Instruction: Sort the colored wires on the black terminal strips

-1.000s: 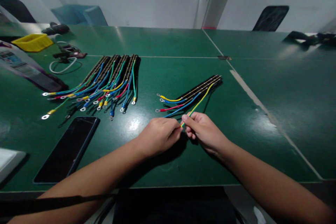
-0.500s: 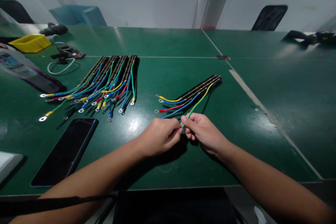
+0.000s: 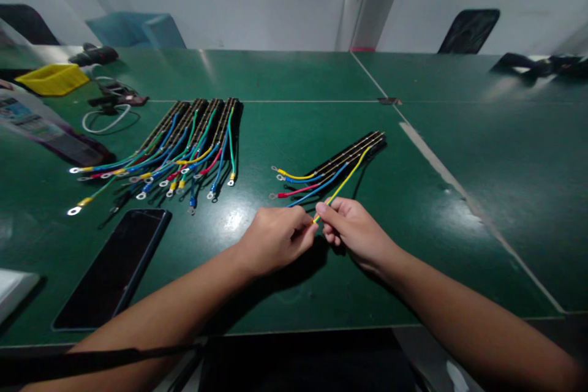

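Between my two hands runs a yellow-green wire (image 3: 348, 177), attached at its far end to a black terminal strip (image 3: 351, 152) with brass-coloured rows. My left hand (image 3: 280, 236) pinches the wire near its free end, and that end is hidden by the fingers. A little farther up, my right hand (image 3: 351, 226) grips the same wire between thumb and forefinger. Other wires leave the strip toward the left: a yellow one, blue ones and a red wire (image 3: 303, 190), some showing ring terminals at their ends.
Several similar strips (image 3: 202, 125) with coloured, ring-ended wires lie side by side at the left. Nearer me is a black phone (image 3: 114, 266). A bottle (image 3: 46, 125), a yellow bin (image 3: 54, 78) and a white cable (image 3: 108, 119) are at the far left of the green table (image 3: 294, 76).
The wire between my hands has turned slightly, showing more yellow along its length and near my left fingertips. Both hands stay in nearly the same place, still gripping it.
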